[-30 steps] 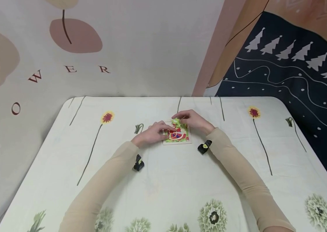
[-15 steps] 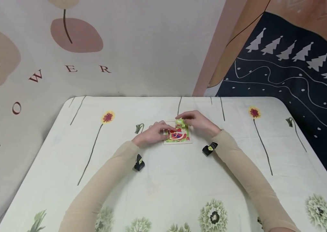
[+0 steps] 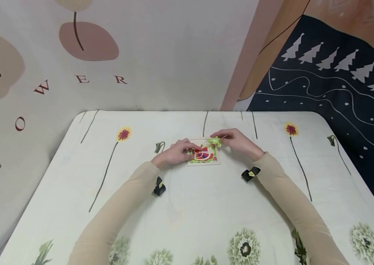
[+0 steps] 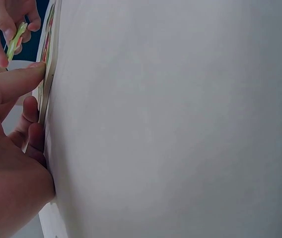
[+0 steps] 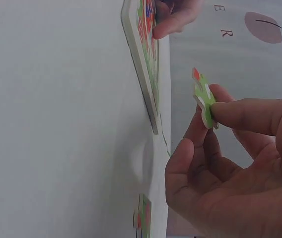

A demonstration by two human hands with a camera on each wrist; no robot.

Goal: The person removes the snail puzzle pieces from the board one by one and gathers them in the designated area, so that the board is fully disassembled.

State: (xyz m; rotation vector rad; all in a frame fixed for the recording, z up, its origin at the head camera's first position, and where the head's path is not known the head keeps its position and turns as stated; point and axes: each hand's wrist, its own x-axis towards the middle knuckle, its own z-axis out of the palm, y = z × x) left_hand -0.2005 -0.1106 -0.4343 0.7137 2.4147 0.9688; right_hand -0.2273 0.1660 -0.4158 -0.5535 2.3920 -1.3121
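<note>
A small square puzzle board [image 3: 210, 159] with a red, blue and green picture lies on the table. My left hand [image 3: 175, 151] rests on its left part, index finger stretched across the picture and thumb touching it; other fingers bend near the edge in the left wrist view. My right hand [image 3: 240, 142] pinches a light green puzzle piece [image 5: 205, 101] with a white patch and a red tip. In the right wrist view this piece is raised, apart from the board. From the head, it appears over the board's far right corner.
Another puzzle piece [image 5: 144, 217], green with red, lies on the table at the bottom of the right wrist view; the head view does not show it clearly. A white flower-print cloth [image 3: 187, 213] covers the table. Patterned hangings [image 3: 173, 55] stand behind its far edge.
My right hand has moved to the right with the pinched green piece, from over the board's upper middle to its far right corner. My left hand has stayed on the board.
</note>
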